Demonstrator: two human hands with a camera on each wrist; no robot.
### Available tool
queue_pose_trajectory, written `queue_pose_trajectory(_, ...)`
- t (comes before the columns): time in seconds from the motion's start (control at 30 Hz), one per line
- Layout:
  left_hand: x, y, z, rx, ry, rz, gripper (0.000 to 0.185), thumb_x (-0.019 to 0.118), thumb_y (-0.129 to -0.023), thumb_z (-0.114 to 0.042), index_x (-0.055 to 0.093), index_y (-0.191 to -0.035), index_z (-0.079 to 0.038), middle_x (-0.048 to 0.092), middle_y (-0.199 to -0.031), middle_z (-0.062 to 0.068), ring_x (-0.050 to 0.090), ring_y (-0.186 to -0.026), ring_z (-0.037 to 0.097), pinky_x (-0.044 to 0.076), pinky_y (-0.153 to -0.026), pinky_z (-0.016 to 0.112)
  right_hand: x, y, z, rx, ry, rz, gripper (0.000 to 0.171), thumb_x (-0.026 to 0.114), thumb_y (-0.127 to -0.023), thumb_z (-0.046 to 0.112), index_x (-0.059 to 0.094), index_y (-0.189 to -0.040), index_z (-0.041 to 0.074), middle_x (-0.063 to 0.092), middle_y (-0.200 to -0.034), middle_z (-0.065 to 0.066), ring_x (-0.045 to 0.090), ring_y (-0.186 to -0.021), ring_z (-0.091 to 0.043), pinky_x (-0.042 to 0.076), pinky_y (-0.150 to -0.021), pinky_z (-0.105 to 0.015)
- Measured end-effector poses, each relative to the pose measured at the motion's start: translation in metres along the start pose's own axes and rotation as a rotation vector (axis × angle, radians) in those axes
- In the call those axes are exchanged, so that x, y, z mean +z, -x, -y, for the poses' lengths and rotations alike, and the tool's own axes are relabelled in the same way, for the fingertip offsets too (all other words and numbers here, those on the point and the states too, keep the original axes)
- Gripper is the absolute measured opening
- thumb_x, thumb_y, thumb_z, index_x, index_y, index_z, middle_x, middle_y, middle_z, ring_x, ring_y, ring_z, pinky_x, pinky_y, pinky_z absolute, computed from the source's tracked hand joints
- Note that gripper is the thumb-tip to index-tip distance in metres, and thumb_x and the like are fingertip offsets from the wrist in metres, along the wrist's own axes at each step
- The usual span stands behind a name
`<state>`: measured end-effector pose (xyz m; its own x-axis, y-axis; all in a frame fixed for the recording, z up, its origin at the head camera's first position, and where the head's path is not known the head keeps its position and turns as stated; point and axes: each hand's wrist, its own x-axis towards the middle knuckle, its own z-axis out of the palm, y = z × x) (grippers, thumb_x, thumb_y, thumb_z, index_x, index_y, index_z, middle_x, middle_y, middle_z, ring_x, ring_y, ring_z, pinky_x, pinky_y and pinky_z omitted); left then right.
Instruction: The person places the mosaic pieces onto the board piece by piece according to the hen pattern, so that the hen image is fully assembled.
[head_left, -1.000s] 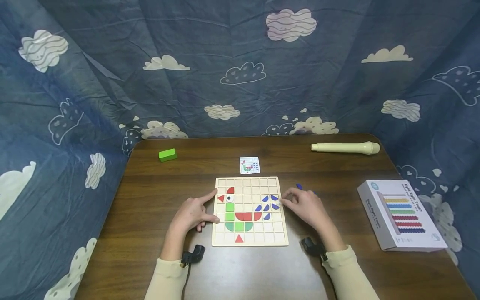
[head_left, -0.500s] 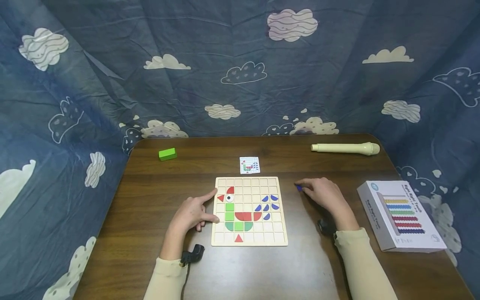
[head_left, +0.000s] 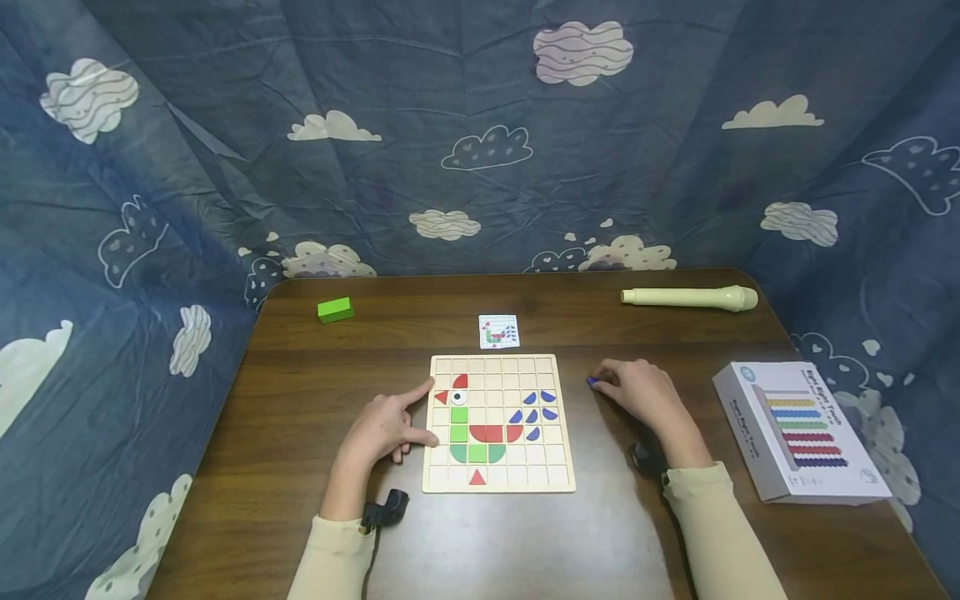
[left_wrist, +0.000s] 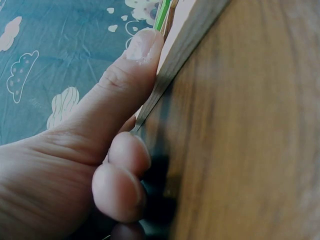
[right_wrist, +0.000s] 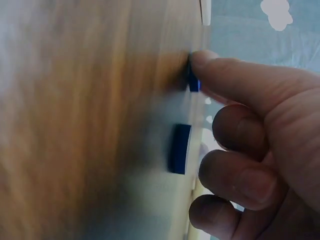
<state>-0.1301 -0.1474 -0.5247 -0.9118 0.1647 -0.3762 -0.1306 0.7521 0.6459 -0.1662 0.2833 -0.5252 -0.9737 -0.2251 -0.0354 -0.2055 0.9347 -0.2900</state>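
A square wooden grid board lies on the table, bearing red, green and blue flat pieces in the outline of a bird. Along its left edge rests my left hand, index finger and thumb spread straight, the other fingers curled under. The left wrist view shows the thumb against the board's side. Right of the board, my right hand pinches a blue piece between thumb and forefinger, low over the table. Another blue piece lies on the wood close by; the head view hides it behind the hand.
A small printed card with a bird pattern lies behind the board. At the back left is a green block; a cream microphone-shaped object lies back right. A white box stands on the right, and a cloud-patterned cloth hangs behind.
My right hand went from the board's right edge out to the blue pieces, then took hold of one and shifted it slightly toward the front. The left hand stayed put.
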Motion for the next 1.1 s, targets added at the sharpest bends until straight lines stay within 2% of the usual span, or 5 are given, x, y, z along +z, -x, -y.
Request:
queue_pose_trajectory(0.1,0.0,0.0,0.0,-0.009,0.013,0.005,0.106,0.1,-0.07,-0.034,0.045,-0.161,-0.039,0.056,-0.057,0.002,0.058,-0.04,0.016,0.04,-0.043,0.024,0.001,0.004,0.005,0.014,-0.037,-0.013,0.017,0.078,-0.097,0.026,0.078,-0.106,0.011,0.072,-0.078,0.001,0.059,-0.065,-0.014,0.045,-0.058,-0.034)
queue_pose_trajectory(0.4,0.0,0.0,-0.001,-0.015,0.016,-0.001,0.105,0.1,-0.07,-0.034,0.046,-0.16,-0.038,0.056,-0.057,0.002,0.057,-0.04,0.017,0.039,-0.043,0.024,0.009,0.041,0.058,-0.046,-0.37,0.043,0.011,0.081,-0.094,0.023,0.076,-0.096,0.013,0.049,-0.061,0.009,0.041,-0.054,-0.005,0.033,-0.054,-0.024)
queue_pose_trajectory(0.63,0.0,0.001,-0.001,-0.018,0.009,-0.003,0.105,0.1,-0.07,-0.034,0.046,-0.16,-0.039,0.055,-0.056,0.002,0.057,-0.04,0.016,0.039,-0.043,0.023,0.027,0.05,0.075,-0.026,-0.312,0.081,0.01,0.083,-0.093,0.025,0.075,-0.092,0.018,0.049,-0.062,0.011,0.039,-0.056,-0.003,0.029,-0.055,-0.021)
queue_pose_trajectory(0.93,-0.001,0.0,0.0,-0.003,0.001,-0.005,0.104,0.1,-0.071,-0.033,0.046,-0.161,-0.037,0.055,-0.056,0.001,0.057,-0.04,0.016,0.039,-0.043,0.023,0.029,0.049,0.079,-0.015,-0.285,0.071,0.014,0.083,-0.092,0.027,0.074,-0.095,0.017,0.05,-0.062,0.01,0.041,-0.055,-0.004,0.029,-0.054,-0.022)
queue_pose_trajectory(1.1,0.0,-0.001,0.0,-0.005,0.012,-0.001,0.105,0.1,-0.07,-0.033,0.047,-0.16,-0.038,0.055,-0.056,0.002,0.057,-0.04,0.016,0.04,-0.043,0.024,0.028,0.049,0.072,-0.006,-0.344,0.056,0.015,0.083,-0.092,0.027,0.074,-0.097,0.016,0.051,-0.062,0.009,0.041,-0.055,-0.005,0.032,-0.054,-0.023)
